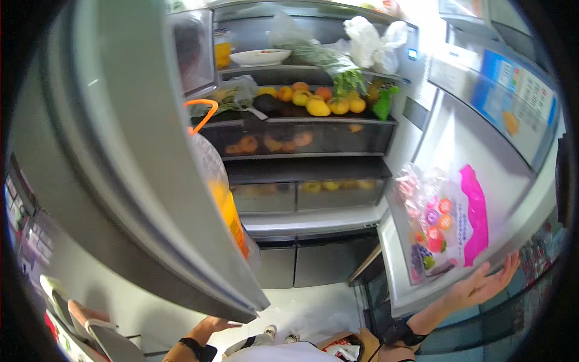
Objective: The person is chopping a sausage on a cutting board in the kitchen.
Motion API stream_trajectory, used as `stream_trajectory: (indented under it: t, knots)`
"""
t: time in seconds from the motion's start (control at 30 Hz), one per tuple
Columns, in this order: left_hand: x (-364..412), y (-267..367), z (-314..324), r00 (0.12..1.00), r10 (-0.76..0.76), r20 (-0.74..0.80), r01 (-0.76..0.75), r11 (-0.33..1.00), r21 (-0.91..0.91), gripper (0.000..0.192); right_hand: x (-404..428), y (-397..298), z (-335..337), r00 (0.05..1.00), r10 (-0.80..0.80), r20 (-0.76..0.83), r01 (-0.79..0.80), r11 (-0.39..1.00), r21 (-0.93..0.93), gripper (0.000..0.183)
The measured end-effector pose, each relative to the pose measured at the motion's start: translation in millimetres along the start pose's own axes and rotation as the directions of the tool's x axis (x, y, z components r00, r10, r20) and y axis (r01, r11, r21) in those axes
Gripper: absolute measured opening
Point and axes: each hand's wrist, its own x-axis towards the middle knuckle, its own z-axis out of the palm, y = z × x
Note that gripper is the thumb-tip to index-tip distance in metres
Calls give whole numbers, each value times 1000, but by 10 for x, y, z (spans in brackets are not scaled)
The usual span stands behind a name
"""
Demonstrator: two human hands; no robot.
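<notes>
Before me a refrigerator stands with both doors swung out. My left hand [217, 324] is at the lower edge of the left door [135, 181], fingers stretched out and partly hidden by it. My right hand [486, 283] has its fingers spread beside the outer edge of the right door [398, 303]; whether it touches the door is unclear. Close to that hand, the right door's inner side carries a plastic pouch with a pink edge and fruit pictures [436, 235]. A large bottle of orange liquid [228, 212] with an orange handle sits inside the left door.
Yellow and orange fruit [319, 106] fills a middle shelf, below a white plate [260, 57] and bagged greens [334, 63]. Fruit also shows in the drawers [339, 185]. A blue-and-white box [515, 90] stands in the right door. A brown paper bag [368, 344] is by my right forearm.
</notes>
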Motion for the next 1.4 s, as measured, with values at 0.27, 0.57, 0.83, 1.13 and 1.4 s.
stream_trajectory:
  t: [0.27,0.57,0.83,1.13,1.4]
  knots:
    - [1350,847,607,938,-345,38,208,470,-858,14,-286,983,-365,953,269,138,-258,961,-97,62]
    - [2452,1107,729,940,-338,-53,107,436,-894,13,-300,828,-389,744,558,368,-613,789,44,68]
    - [2624,1112,1022,925,-338,-173,-25,400,-916,14,-391,730,-610,776,455,437,-557,820,134,71]
    - [2288,1308,1227,954,-270,-130,-9,409,-912,20,-726,-80,-614,729,202,654,-455,857,243,75]
    - [2092,1418,1082,952,-301,54,184,425,-886,19,-794,-1228,449,654,-139,744,-383,787,484,78]
